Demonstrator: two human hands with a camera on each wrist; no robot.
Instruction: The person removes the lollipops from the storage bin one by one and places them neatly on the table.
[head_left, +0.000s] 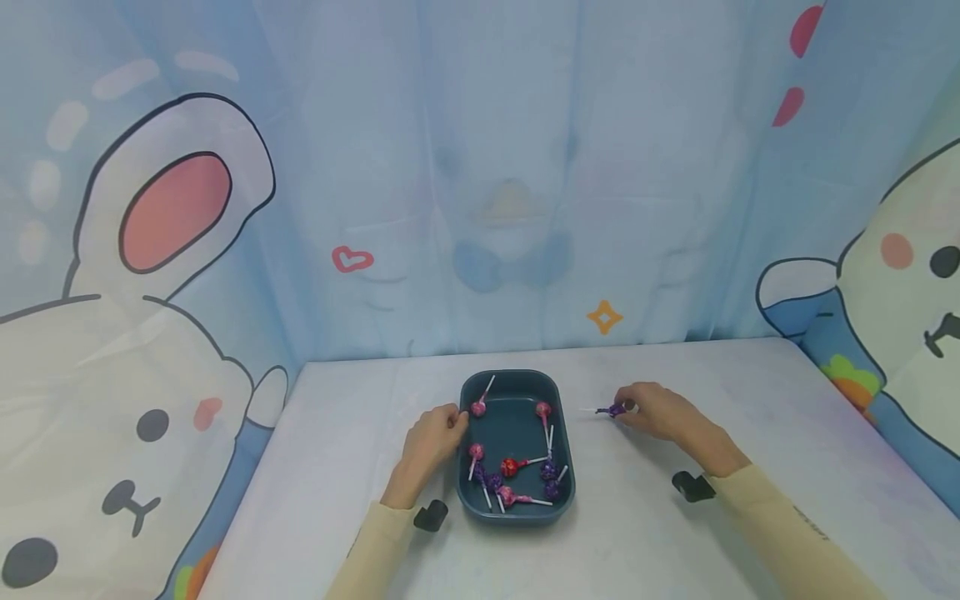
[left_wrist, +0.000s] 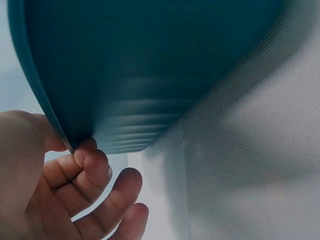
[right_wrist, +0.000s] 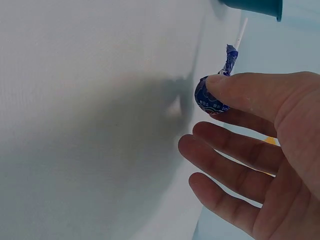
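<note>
Two digits of the right hand [head_left: 662, 413], thumb and forefinger, pinch the purple-wrapped lollipop [right_wrist: 209, 98] by its round head while the other fingers spread loosely, and from my remote seat I judge this to be the carrying step, with it held over the white tabletop [head_left: 360, 400] to the right of the tray [head_left: 510, 429]. My left hand [head_left: 433, 437] pinches that smooth, round-cornered teal tray by its rim, so the next move, I think, calls for steering crinkled wrapper and thin stick over the wall, among the pink, red and purple lollipops [head_left: 509, 467] inside.
</note>
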